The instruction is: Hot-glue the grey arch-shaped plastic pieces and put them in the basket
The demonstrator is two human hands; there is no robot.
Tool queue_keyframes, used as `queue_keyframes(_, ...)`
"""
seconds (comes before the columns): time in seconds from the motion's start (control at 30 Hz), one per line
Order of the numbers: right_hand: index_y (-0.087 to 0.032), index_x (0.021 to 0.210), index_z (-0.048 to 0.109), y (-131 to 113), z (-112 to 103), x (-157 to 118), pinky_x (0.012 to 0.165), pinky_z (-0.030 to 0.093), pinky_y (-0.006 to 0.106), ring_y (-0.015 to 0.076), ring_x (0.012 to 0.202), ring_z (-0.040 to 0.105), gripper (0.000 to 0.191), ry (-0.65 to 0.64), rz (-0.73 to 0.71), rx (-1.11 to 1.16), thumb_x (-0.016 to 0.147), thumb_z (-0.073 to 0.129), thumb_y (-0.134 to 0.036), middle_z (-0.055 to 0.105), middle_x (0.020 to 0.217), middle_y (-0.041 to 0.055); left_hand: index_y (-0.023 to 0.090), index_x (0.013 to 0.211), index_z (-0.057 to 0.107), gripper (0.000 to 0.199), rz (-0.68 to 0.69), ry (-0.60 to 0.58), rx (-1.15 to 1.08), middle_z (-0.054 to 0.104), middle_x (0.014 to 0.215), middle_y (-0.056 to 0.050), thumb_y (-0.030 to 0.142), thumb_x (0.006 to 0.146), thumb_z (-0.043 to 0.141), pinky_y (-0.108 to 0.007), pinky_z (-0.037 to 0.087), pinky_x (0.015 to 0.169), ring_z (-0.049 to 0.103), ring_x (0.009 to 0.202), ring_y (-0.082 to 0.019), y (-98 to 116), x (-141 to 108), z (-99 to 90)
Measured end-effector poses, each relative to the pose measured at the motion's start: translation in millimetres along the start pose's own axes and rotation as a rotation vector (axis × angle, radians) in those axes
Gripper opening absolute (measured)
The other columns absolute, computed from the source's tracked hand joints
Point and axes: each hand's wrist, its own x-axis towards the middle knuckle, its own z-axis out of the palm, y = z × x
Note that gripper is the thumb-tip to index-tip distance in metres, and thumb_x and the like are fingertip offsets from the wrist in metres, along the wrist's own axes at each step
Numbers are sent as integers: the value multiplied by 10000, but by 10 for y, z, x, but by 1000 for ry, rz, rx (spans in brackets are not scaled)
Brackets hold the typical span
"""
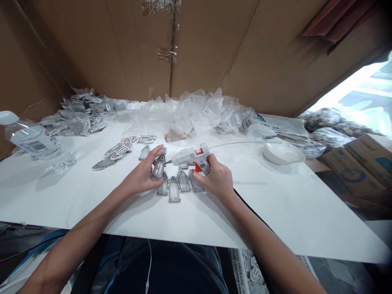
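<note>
My left hand [143, 173] pinches a grey arch-shaped piece [159, 168] between thumb and fingers, tilted above the table. In my right hand [218, 175] is a white glue gun [191, 156] with a red trigger, its nozzle pointing left and close to the held piece. A long clear glue stick [245, 142] sticks out of the gun's back. Below the hands, several similar grey pieces [174, 190] lie side by side on the white table [196, 224]. More pieces [121, 150] lie loosely to the left of my left hand.
A water bottle [39, 141] stands tilted in view at the left. Clear plastic bags [199, 112] are heaped along the back, with bagged pieces [82, 110] at the back left. A white dish [283, 152] sits at the right, near cardboard boxes [358, 167].
</note>
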Motion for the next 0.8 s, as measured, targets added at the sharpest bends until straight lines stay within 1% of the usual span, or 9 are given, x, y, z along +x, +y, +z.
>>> queue_keyframes(0.07,-201,853,415,10,9,-4,510,213,226,156,527,492,347,12,-22,-22,690,541,-480,535,612,5,342,1506,86,974,-3,-9,15,410,1474,-57,213,713,637,-231,458,756,534,874,-109,0,0,1)
queue_keyframes(0.23,-200,859,427,32,19,-5,509,215,227,155,519,487,370,19,-59,-23,686,550,-504,515,594,-3,316,1511,102,956,1,6,38,410,1471,-76,213,718,627,-228,450,753,554,1032,-170,-12,4,5)
queue_keyframes(0.43,-205,848,407,8,-15,1,506,223,222,153,528,492,391,-1,-10,45,673,553,-524,538,621,3,310,1515,104,964,-1,24,47,411,1467,-79,224,714,634,-227,452,737,555,1031,-176,-29,11,-1)
queue_keyframes(0.6,-205,845,399,-6,-23,10,510,236,220,156,540,496,395,-26,26,69,664,550,-522,541,625,7,334,1510,104,964,-18,16,40,411,1473,-57,216,714,635,-229,455,753,549,1040,-176,-21,4,-4)
queue_keyframes(0.8,-204,854,404,-21,-21,-6,514,245,222,151,537,485,396,-41,5,87,666,546,-523,527,619,4,326,1510,110,958,-9,10,30,387,1490,-69,228,721,644,-245,468,794,551,1074,-183,-18,-4,0)
